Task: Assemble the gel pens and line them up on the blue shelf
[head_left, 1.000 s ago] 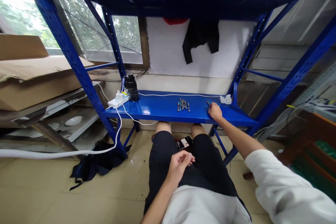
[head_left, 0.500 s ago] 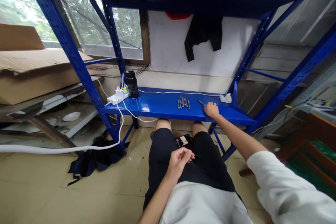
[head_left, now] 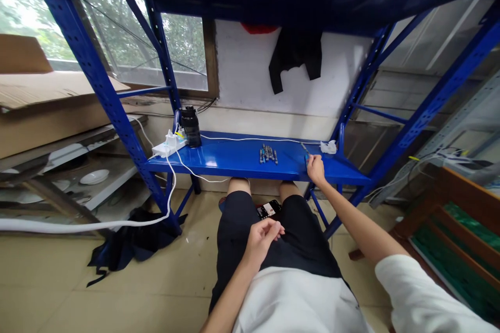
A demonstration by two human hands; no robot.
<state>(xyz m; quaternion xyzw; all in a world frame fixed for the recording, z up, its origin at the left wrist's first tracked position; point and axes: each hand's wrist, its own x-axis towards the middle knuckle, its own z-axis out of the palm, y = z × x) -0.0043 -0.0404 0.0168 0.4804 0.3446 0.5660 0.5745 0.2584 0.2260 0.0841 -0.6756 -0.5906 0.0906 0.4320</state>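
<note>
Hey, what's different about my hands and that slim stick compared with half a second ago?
Your right hand has swung the slim stick from pointing mostly left to pointing more toward the wall. Nothing visibly let go. Your left hand stayed curled over your lap, and the cluster of slim pieces stayed on the shelf.

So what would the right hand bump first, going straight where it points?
The thin stick in the right hand would probably touch the white cable beyond it first, but depth is unclear.
</note>
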